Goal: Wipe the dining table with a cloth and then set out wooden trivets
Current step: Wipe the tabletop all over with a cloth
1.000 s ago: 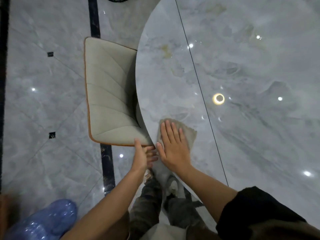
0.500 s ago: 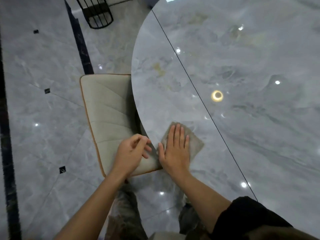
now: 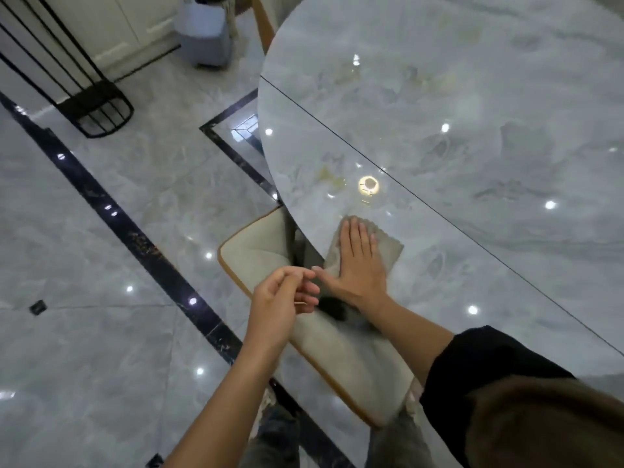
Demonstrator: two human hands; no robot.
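A grey cloth [image 3: 388, 253] lies flat near the left rim of the round, glossy grey marble table [image 3: 456, 106]. My right hand [image 3: 358, 265] presses down on the cloth with fingers together and the palm flat. My left hand [image 3: 283, 298] hovers just off the table's edge, above the chair, with its fingers loosely curled and nothing clearly in them. A thin dark seam [image 3: 439, 214] runs diagonally across the tabletop. No wooden trivets are in view.
A beige cushioned chair [image 3: 341, 349] with a tan rim is tucked under the table below my hands. A black wire stand [image 3: 98, 113] and a pale bin [image 3: 206, 32] sit on the shiny tiled floor at the back left. Yellowish stains [image 3: 332, 177] mark the table.
The view has tilted up and swung, showing more floor and table. My right hand with the cloth has slid along the table's edge. My left hand has lifted off the rim and curled.
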